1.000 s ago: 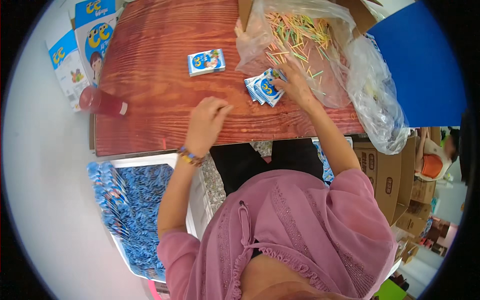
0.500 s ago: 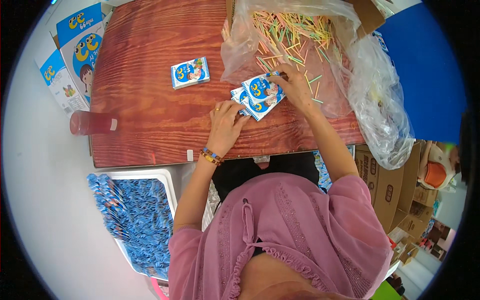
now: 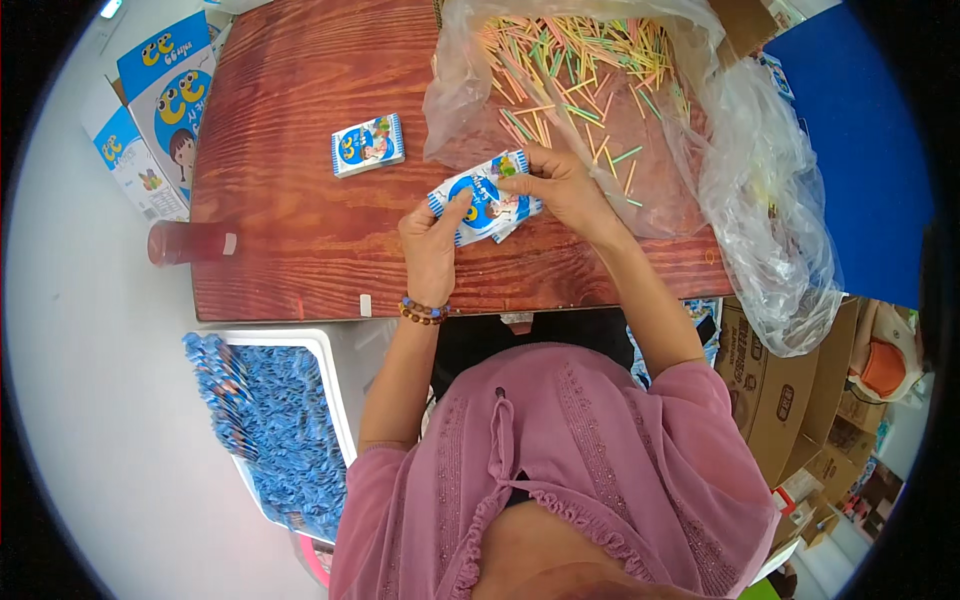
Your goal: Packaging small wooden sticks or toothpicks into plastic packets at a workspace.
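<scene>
And here are both hands together over the table (image 3: 290,235), pinching the same small packets (image 3: 476,208)! The left hand (image 3: 430,245) has the near left end, thumb pressed on top, fingers tucked underneath out of my sight. The right hand (image 3: 565,192) grips the far right end, thumb laid across the printed face. Both grips are closed, and the packets sit tilted between them, white and blue, a second corner peeking out below the top one. Beads (image 3: 424,310) circle the left wrist.

Just beyond, there's a big spill of sticks (image 3: 590,70), pink, yellow and green, lying in a clear bag (image 3: 768,215) that's crumpled over the table's right side. Up and left of the hands, a neat stack (image 3: 368,146) lies flat on the bare wood, well apart from the fingers. A reddish bottle (image 3: 190,243) lies at the left edge, near the printed boxes (image 3: 165,110). And down to the left, a white tub (image 3: 322,350) is loaded with blue wrappers (image 3: 290,430)!
</scene>
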Tool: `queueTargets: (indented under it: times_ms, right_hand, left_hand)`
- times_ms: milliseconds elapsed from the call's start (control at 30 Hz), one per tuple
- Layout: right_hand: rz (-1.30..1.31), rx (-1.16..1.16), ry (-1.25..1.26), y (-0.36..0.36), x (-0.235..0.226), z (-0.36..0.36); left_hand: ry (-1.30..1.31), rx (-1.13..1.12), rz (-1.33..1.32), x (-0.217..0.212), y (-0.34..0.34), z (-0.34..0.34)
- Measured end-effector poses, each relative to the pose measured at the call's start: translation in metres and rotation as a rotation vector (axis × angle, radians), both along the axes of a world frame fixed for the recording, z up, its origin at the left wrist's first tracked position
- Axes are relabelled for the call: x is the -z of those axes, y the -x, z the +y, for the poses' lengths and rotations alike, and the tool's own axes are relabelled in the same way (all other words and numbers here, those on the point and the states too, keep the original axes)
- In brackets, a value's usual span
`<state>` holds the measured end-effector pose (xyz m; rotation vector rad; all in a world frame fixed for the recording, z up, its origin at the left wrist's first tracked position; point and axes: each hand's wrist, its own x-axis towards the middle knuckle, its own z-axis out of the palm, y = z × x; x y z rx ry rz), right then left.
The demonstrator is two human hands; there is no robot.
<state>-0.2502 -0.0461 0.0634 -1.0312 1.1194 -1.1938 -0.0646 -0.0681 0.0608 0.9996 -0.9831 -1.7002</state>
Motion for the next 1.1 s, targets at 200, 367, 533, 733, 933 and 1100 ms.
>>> queueTargets:
  times_ms: [200, 367, 533, 733, 933, 1100]
  right_hand:
    - [0.000, 0.050, 0.073, 0.000, 0.013, 0.009]
    - [0.203, 0.068, 0.131, 0.004, 0.021, 0.003]
    - [-0.113, -0.023, 0.084, 0.003, 0.015, 0.007]
    - [0.696, 0.125, 0.239, 0.020, 0.023, 0.007]
    - [0.387, 0.142, 0.193, 0.019, 0.009, 0.008]
    - [0.064, -0.018, 0.092, 0.015, 0.005, 0.014]
  left_hand:
    - [0.072, -0.027, -0.154, 0.007, 0.004, 0.005]
    - [0.191, -0.068, -0.272, 0.007, 0.012, 0.006]
    - [0.113, -0.244, -0.182, 0.015, 0.012, -0.005]
    - [0.234, -0.401, -0.198, 0.017, 0.001, -0.019]
    - [0.186, -0.216, -0.157, -0.004, 0.008, 0.005]
    - [0.139, -0.125, -0.055, -0.007, 0.013, 0.014]
